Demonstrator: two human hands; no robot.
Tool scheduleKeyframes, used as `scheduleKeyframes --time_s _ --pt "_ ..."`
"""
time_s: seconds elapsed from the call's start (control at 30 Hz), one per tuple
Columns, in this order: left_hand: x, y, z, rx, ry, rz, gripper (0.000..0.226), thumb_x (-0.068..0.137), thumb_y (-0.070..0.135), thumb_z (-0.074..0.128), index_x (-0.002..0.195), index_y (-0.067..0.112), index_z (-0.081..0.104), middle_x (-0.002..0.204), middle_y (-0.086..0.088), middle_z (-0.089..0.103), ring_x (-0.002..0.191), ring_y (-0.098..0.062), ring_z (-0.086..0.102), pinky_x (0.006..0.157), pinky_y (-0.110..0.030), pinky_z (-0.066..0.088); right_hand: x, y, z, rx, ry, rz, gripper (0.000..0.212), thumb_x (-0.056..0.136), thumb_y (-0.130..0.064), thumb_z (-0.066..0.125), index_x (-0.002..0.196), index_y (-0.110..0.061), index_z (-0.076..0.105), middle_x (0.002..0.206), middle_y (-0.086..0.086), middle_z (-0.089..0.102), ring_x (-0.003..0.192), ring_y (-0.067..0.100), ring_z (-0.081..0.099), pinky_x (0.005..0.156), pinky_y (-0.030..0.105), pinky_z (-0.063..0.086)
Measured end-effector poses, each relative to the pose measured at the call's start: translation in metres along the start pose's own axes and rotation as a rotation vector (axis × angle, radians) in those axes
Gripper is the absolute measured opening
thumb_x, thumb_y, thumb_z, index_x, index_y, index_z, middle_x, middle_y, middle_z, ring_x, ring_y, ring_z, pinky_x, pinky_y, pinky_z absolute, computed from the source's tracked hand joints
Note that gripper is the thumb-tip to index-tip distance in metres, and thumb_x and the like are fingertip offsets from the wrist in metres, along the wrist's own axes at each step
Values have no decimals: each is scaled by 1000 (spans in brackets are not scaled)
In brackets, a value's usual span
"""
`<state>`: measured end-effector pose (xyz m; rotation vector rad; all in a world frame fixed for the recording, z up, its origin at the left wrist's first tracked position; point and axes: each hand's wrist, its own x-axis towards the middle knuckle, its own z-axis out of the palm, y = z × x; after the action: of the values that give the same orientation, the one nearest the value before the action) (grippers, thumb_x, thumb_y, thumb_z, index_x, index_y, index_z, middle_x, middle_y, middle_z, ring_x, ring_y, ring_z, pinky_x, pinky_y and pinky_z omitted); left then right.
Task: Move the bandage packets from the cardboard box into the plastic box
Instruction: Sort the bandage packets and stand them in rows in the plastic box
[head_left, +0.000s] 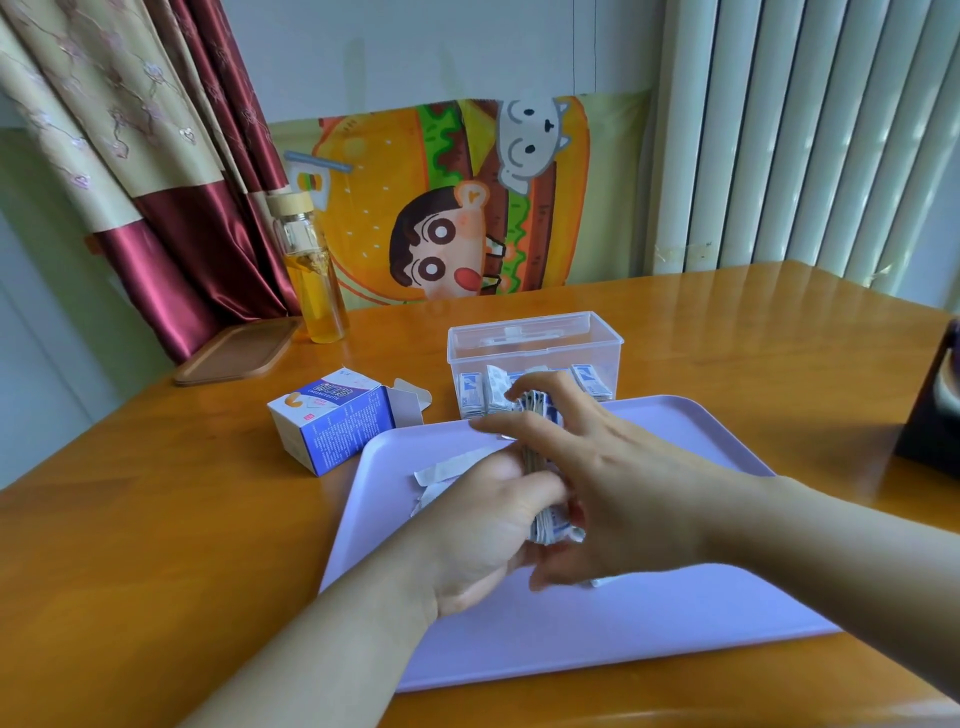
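Over the lavender tray (675, 613), the left hand (478, 535) and right hand (623, 483) both grip one stack of bandage packets (550, 527), fingers curled round it. Behind the tray, further packets (475, 397) stand inside the plastic box (535, 332). The cardboard box (332, 421) lies left of the tray, flap open.

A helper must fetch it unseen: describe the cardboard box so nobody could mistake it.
Start at the lilac tray on the wooden table. Just off its far-left corner sits the cardboard box, white and blue, end flaps open. The plastic box, behind the tray, is clear.
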<state>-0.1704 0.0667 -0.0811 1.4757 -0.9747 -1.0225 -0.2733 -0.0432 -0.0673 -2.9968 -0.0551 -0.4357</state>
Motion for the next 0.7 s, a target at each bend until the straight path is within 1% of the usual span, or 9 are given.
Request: scheduleKeyframes --time_s 0.07,0.13,0.2,0.33,0.4,0.47,0.53,0.63,0.7 --pt "0 -2 -1 -28 6 1 34 89 14 53 123 7 52 94 -8 58 86 -24 57 72 -38 50 3 2 2 122 2 31 111 62 -48 80 142 -53 2 141 -24 11 99 -3 38 81 12 43" --pt "-1 -2 -3 -82 -7 -17 25 93 8 48 117 15 57 88 -5 55 77 -19 55 60 -30 48 7 8 -1 446 85 93 97 73 -40 76 139 -60 8 134 -39 26 114 -12 41 86 7 44" --pt "-3 1 -4 -95 -12 -20 22 94 8 50 108 21 60 82 1 52 69 -10 50 50 -21 42 9 12 -15 647 45 173 79 74 -56 67 135 -60 18 130 -32 42 113 -8 47 87 13 47" --pt "-2 4 -3 -44 19 -16 21 92 8 54 107 23 57 80 3 45 71 -9 46 48 -17 37 12 10 -33 601 30 244 63 70 -64 48 129 -41 44 114 -21 54 80 -3 62 75 19 48" --pt "-1 5 1 5 11 15 27 91 5 54 109 24 56 80 2 44 71 -9 44 50 -17 38 16 6 -29 560 34 251 56 76 -61 48 124 -33 51 109 -22 55 79 -9 58 74 14 44" --pt "-1 7 4 54 16 59 25 90 1 54 98 25 57 81 -2 43 73 -12 41 50 -18 38 18 5 -22 495 57 250 29 86 -49 53 110 -33 57 102 -21 59 82 -9 56 73 11 42" --pt "-1 7 6 124 57 89 19 89 0 54 89 20 54 83 -6 43 73 -17 41 52 -20 39 18 2 -18 487 111 256 12 91 -36 55 101 -31 60 93 -16 64 80 -4 57 70 13 45" --pt "1 5 4 208 139 115 8 88 8 57 88 12 50 78 -3 46 66 -19 44 57 -25 41 19 0 -13 537 201 275 10 96 -27 48 103 -28 54 76 -16 56 71 -6 52 64 10 41" --pt "-1 7 3 256 179 148 8 89 15 58 87 13 51 72 1 47 58 -12 47 59 -24 43 20 -1 -9 550 243 275 11 98 -24 43 104 -28 50 78 -15 53 73 -6 50 65 9 39"
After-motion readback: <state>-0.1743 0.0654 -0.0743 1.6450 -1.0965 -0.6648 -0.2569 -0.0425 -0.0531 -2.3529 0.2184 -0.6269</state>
